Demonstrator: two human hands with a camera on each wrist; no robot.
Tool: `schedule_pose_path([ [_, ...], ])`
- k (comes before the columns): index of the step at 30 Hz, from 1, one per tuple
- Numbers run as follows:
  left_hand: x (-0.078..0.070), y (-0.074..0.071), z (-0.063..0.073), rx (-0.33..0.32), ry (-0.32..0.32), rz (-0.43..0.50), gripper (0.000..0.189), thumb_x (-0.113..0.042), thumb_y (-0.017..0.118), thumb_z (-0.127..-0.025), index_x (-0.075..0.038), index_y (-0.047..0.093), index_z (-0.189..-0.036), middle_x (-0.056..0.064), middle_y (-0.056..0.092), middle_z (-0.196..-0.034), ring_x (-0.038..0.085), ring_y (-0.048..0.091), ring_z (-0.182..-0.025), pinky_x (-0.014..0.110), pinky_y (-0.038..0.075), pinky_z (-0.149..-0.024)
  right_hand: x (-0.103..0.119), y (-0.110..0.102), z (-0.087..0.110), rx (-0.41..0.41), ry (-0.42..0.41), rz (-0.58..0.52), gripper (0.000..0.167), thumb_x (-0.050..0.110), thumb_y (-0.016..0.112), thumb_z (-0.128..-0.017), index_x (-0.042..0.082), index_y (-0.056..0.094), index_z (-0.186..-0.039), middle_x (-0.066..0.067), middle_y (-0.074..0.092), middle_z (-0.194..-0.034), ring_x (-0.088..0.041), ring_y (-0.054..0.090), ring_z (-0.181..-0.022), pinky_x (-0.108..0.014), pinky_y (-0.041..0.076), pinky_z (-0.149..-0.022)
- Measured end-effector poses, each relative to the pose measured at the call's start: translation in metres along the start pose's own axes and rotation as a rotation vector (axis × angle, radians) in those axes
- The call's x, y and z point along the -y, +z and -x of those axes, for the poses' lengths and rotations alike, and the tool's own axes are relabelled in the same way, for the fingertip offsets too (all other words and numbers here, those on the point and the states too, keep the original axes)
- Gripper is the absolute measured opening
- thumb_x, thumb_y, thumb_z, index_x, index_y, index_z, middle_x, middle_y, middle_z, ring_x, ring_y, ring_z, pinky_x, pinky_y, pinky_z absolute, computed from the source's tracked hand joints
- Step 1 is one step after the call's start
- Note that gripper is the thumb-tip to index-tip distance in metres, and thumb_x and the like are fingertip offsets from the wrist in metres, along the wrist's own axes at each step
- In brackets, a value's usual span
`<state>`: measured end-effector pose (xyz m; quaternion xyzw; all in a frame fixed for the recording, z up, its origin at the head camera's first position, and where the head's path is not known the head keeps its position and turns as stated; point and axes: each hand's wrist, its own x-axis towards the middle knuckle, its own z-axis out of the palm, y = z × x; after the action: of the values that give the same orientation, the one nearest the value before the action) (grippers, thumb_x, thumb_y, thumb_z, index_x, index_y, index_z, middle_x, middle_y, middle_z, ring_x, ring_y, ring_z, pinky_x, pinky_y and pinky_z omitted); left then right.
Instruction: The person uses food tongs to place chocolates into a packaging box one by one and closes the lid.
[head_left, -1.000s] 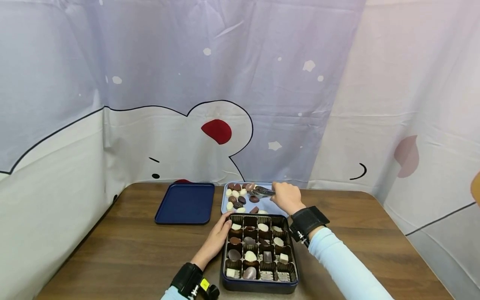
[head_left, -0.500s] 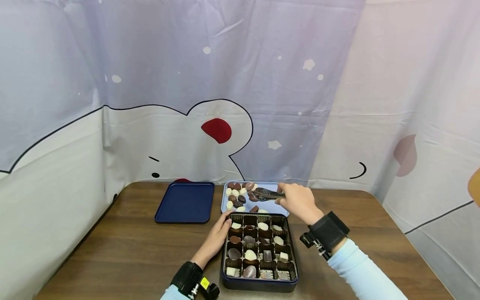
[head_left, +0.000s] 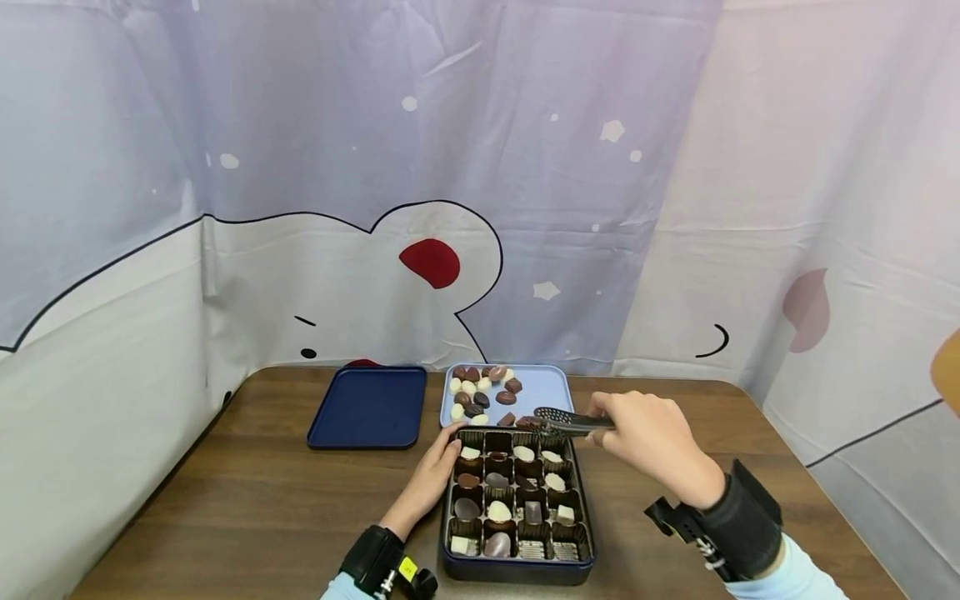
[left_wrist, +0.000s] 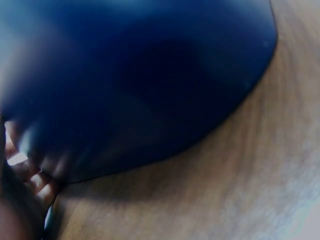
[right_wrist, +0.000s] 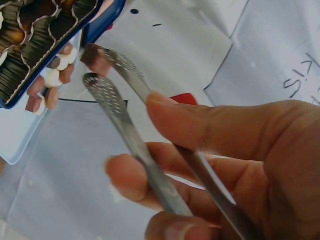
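My right hand (head_left: 648, 437) holds metal tongs (head_left: 573, 422) with perforated tips. Between those tips is a brown block-shaped chocolate (right_wrist: 95, 59), over the back edge of a dark blue chocolate box (head_left: 517, 571). The box has a divided insert; most compartments hold a white, brown or dark chocolate, while two at the front right show only a patterned bottom. My left hand (head_left: 426, 483) grips the box at its back left corner, thumb at the rim. In the left wrist view, its fingers (left_wrist: 37, 182) touch the blue side wall, partly cut off by the frame.
Behind the box lies a light blue tray (head_left: 546, 387) with several loose chocolates, mostly on its left. A dark blue lid (head_left: 367, 408) lies flat to the left of it. A patterned curtain (head_left: 337, 125) hangs behind the wooden table (head_left: 300, 517).
My right hand has moved right and nearer to me, bringing the tongs with a brown chocolate from over the tray to the box's back edge. The left hand stays in place.
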<state>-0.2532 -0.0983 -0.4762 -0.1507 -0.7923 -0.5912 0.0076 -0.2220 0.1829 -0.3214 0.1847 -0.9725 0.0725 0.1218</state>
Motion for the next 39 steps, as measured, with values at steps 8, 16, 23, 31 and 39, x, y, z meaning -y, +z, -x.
schedule_pose_path([
  [8, 0.034, 0.005, -0.01, -0.031, 0.013, -0.027, 0.043, -0.027, 0.031, -0.106, -0.012, 0.035, -0.145, 0.018, 0.039, -0.147, 0.037, 0.033, -0.137, 0.057, 0.03, -0.106, 0.005, -0.004, 0.026, 0.049, -0.035, 0.028, 0.021, 0.024, 0.081, -0.068, 0.026, 0.06, -0.074, 0.013, 0.054, -0.061, -0.008, 0.045, -0.052, -0.028, 0.032, -0.044],
  [16, 0.037, 0.004, -0.009, -0.02, 0.001, -0.011, 0.045, -0.033, 0.031, -0.105, -0.015, 0.034, -0.146, 0.015, 0.037, -0.148, 0.035, 0.033, -0.138, 0.058, 0.029, -0.106, 0.009, 0.002, 0.048, 0.064, -0.121, 0.072, 0.025, 0.026, 0.081, -0.064, 0.032, 0.057, -0.069, 0.018, 0.049, -0.059, -0.003, 0.041, -0.052, -0.026, 0.031, -0.046],
  [23, 0.038, 0.004, -0.008, -0.03, -0.008, -0.011, 0.045, -0.032, 0.032, -0.105, -0.014, 0.035, -0.146, 0.015, 0.038, -0.148, 0.034, 0.032, -0.138, 0.057, 0.028, -0.107, 0.008, 0.007, 0.059, 0.124, -0.214, 0.019, 0.028, 0.028, 0.081, -0.064, 0.033, 0.053, -0.067, 0.021, 0.045, -0.058, 0.002, 0.035, -0.051, -0.023, 0.028, -0.047],
  [31, 0.037, 0.005, -0.008, -0.03, -0.005, -0.011, 0.045, -0.031, 0.033, -0.105, -0.013, 0.036, -0.146, 0.015, 0.04, -0.146, 0.034, 0.034, -0.137, 0.056, 0.029, -0.106, 0.008, 0.011, 0.06, 0.152, -0.221, 0.007, 0.025, 0.027, 0.081, -0.063, 0.032, 0.057, -0.068, 0.019, 0.048, -0.059, 0.001, 0.036, -0.051, -0.024, 0.028, -0.046],
  [39, 0.036, 0.004, -0.009, -0.023, -0.002, -0.006, 0.045, -0.032, 0.032, -0.105, -0.014, 0.034, -0.146, 0.015, 0.04, -0.147, 0.034, 0.033, -0.138, 0.056, 0.029, -0.107, 0.011, 0.007, 0.054, 0.097, -0.184, 0.009, 0.023, 0.028, 0.08, -0.065, 0.032, 0.058, -0.071, 0.021, 0.048, -0.059, 0.001, 0.038, -0.051, -0.023, 0.028, -0.045],
])
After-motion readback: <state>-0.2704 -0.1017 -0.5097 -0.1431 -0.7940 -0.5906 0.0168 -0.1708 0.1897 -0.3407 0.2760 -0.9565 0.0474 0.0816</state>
